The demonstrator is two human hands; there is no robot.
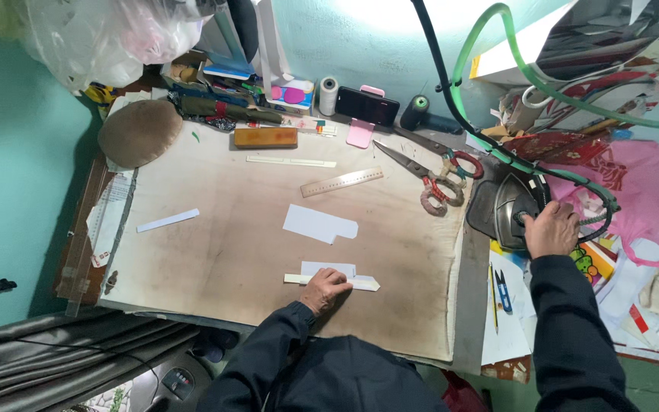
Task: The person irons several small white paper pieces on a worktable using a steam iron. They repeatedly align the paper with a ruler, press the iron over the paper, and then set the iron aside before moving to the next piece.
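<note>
Pressing flat on a folded cloth strip (335,278), the left hand (325,290); the right hand (551,229) grips the iron (509,207).

The left hand (325,289) presses on a folded paper strip (332,278) at the board's (223,244) six o'clock edge. A paper cutout (319,224) lies just beyond, at twelve. Ruler (342,182) and scissors (425,172) lie toward one o'clock; at three, off the board, the right hand (551,229) rests on the iron (512,210).

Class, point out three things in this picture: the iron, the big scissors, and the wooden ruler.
iron (509,207), head view, on its dark metal body.
scissors (406,162), head view, on the blades near the pivot.
wooden ruler (342,182), head view, at its middle.
</note>
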